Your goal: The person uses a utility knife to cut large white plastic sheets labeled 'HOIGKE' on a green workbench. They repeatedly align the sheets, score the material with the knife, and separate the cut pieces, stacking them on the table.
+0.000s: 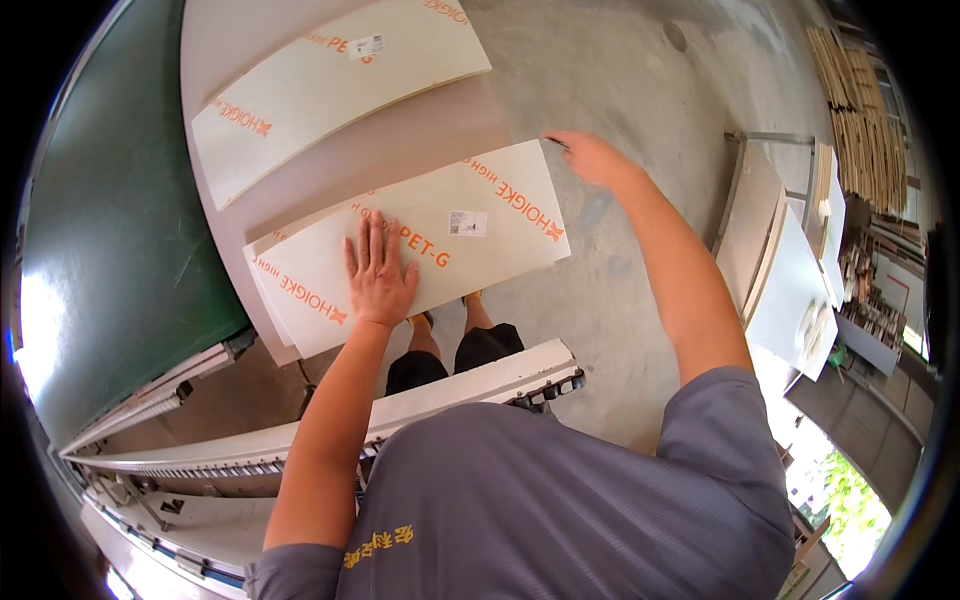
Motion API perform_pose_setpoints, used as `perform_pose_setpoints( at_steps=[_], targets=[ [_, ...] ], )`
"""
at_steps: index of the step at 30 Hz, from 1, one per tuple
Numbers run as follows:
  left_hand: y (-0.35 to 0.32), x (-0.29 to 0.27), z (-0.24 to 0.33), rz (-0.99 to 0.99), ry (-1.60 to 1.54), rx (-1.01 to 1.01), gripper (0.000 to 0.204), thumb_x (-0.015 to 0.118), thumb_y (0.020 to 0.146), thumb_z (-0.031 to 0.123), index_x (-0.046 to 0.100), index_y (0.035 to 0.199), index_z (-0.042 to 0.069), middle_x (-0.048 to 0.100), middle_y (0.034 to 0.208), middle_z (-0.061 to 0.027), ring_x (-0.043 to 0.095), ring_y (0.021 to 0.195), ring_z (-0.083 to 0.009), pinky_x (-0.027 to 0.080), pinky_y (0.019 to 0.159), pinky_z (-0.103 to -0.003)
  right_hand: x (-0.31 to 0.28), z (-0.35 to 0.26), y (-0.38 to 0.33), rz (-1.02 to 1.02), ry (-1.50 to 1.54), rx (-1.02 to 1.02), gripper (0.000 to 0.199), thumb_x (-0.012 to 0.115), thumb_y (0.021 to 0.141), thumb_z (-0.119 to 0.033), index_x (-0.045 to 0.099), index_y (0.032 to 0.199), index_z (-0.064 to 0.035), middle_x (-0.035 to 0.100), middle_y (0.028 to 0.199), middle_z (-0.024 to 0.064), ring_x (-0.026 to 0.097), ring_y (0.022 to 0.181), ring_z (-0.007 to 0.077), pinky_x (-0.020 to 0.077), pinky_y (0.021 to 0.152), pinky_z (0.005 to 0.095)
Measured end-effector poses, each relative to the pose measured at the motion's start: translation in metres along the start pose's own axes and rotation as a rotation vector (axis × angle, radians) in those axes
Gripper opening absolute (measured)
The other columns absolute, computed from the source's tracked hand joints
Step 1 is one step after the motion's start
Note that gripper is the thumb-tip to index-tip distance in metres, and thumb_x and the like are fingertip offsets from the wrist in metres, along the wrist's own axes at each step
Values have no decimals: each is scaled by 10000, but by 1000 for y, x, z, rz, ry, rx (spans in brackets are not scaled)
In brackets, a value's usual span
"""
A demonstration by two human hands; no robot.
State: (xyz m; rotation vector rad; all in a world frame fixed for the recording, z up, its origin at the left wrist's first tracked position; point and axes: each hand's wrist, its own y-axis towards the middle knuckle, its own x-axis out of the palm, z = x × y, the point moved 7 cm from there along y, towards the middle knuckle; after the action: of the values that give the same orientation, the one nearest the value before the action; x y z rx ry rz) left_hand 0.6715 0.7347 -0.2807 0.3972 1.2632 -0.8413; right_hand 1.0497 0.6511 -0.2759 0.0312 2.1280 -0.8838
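My left hand (382,285) lies flat, fingers stretched out, on a long white panel (490,205) with orange print and a small white label (467,223). Under this panel, edges of at least one more show at its left end. Beyond the panel's far right corner is my right hand (592,160), its fingers closed on a small, thin dark thing (557,143) whose kind I cannot make out. The tip of that thing is close to the corner; whether it touches is unclear. Farther off, a second printed white panel (345,95) carries its own label.
Both panels rest on a pale surface (450,115). A dark green surface (110,230) is at the left. A white beam (470,382) with a row of rollers runs close before my body. Boards lean on a metal frame (780,137) at the right, near stacked strips (865,120).
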Motion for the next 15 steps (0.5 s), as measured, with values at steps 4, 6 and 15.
perform_pose_setpoints(
  at_steps=[4,6,15],
  targets=[
    [0,5,-3,6,16,3,780,614,898,354,323,1586,129,193,1687,-107,128,1569,-309,66,1258,-539,8,-8,14,-142,44,34,490,450,978,-7,551,1435,-154,649,1312,146,621,1133,299,502,945,395],
    [0,3,-4,17,7,8,782,628,883,333,337,1576,118,209,1679,-119,144,1563,-323,77,1254,-547,11,-6,16,-180,65,50,502,438,975,5,553,1437,-156,657,1291,142,627,1096,286,503,932,384],
    [3,0,-1,43,-4,25,797,651,858,293,340,1566,97,229,1668,-154,171,1549,-372,114,1242,-568,5,-14,10,-272,-132,66,591,416,914,34,550,1451,-173,666,1281,154,642,1051,309,520,873,414]
  ],
)
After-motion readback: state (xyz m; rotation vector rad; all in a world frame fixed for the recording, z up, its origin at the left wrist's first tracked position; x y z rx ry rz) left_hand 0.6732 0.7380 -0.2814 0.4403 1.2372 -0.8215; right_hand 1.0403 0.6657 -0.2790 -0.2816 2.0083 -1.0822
